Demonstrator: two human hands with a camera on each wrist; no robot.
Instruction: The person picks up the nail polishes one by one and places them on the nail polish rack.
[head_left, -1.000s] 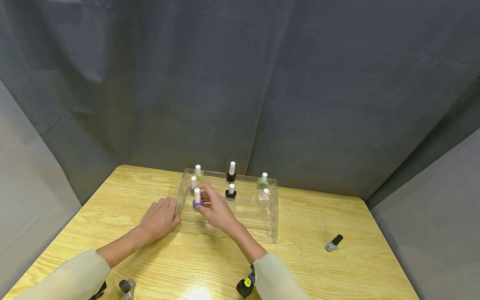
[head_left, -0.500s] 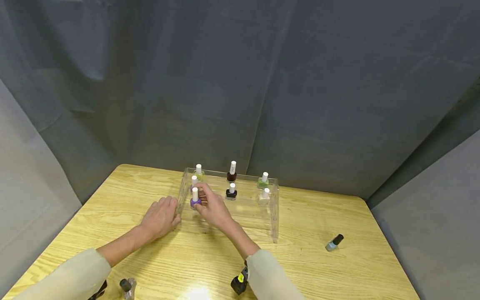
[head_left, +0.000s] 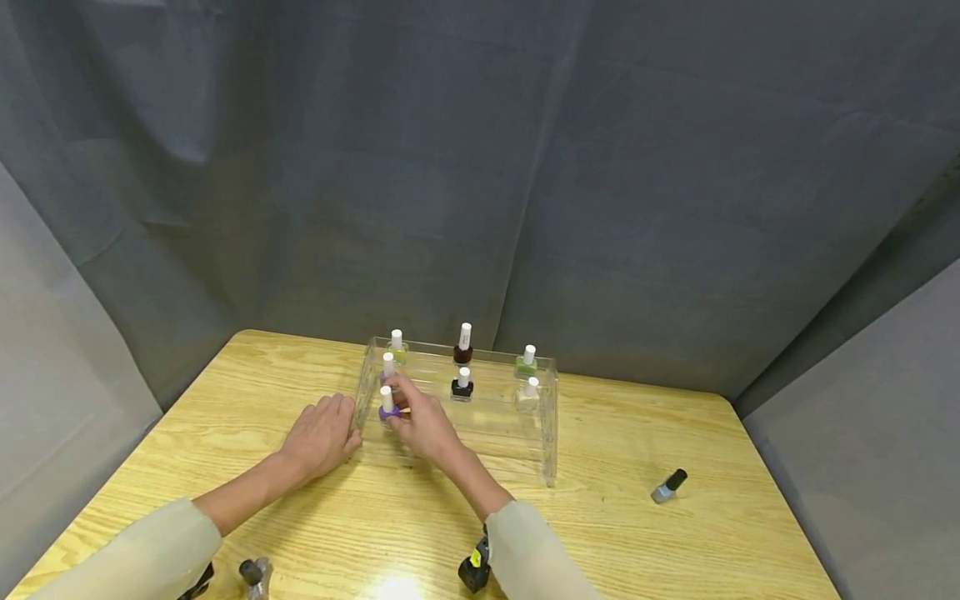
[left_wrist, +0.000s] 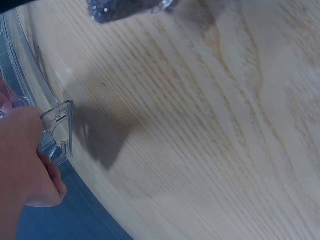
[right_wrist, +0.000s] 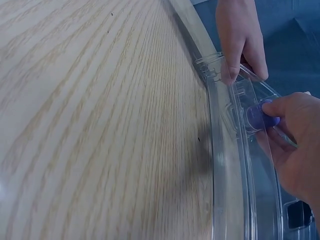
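My right hand (head_left: 429, 423) pinches a purple nail polish bottle (head_left: 387, 412) with a white cap, upright at the left end of a clear tiered display rack (head_left: 495, 425). In the right wrist view the purple bottle (right_wrist: 261, 116) is low behind the tier's clear front lip; whether its base touches the tier cannot be told. My left hand (head_left: 320, 435) holds the rack's left side, thumb near its front edge, as the right wrist view also shows. Behind the pinched bottle stand a lilac bottle (head_left: 387, 365), a black bottle (head_left: 462, 387) and a clear bottle (head_left: 528, 397).
On the rack's top tier are a yellow-green bottle (head_left: 397, 348), a dark red bottle (head_left: 463, 350) and a green bottle (head_left: 527, 363). A pale blue bottle (head_left: 667, 487) with a black cap lies on the table at right. A black-capped glittery bottle (head_left: 255, 577) is near the front-left edge.
The purple bottle has moved slightly left, then down towards the rack's tier in my right hand. My left hand has stayed at the rack's side.
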